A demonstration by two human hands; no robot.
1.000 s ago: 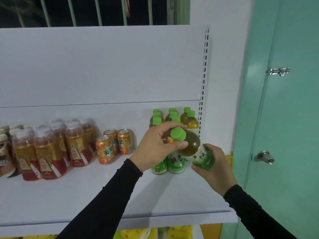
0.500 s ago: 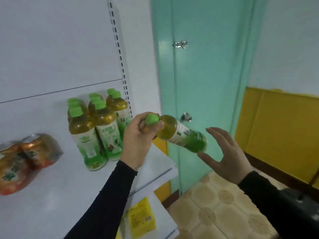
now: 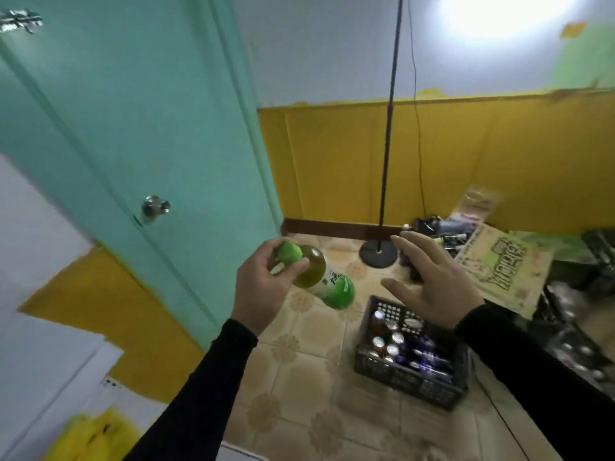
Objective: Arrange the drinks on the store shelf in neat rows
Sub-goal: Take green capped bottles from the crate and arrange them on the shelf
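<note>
bottle: green tea bottle (image 3: 324, 280), green cap, green label, held in the air over the tiled floor (image 3: 299, 377), tilted with cap end up-left and base down-right; not on any shelf.
left hand: left hand (image 3: 263, 287) grips the bottle at the neck, fingers and thumb curled round the green cap (image 3: 289, 253); a neck hold leaves the body free, likely for a handover or a one-handed set-down.
right hand: right hand (image 3: 429, 284) holds nothing, fingers spread wide, just beside the bottle base but apart from it; looks ready to take the bottle or reach down to the crate.
crate: dark plastic crate (image 3: 404, 377) on the floor below the right hand, with more bottles in it, caps up; probably the stock supply, hence the view turned this way.
shelf: only a white edge (image 3: 50, 377) at lower left; rows not visible, so tidiness cannot be judged.
stage: judged mid-task, between restock trips; bottle not yet placed.
surroundings: teal door (image 3: 133, 128) with round knob (image 3: 154, 207), yellow wall panel (image 3: 432, 161), stand with round base (image 3: 378, 252), printed cardboard box (image 3: 506, 264) right of crate, yellow packets (image 3: 93, 437) bottom left.
blur: right edge smeared, items there unreadable.
</note>
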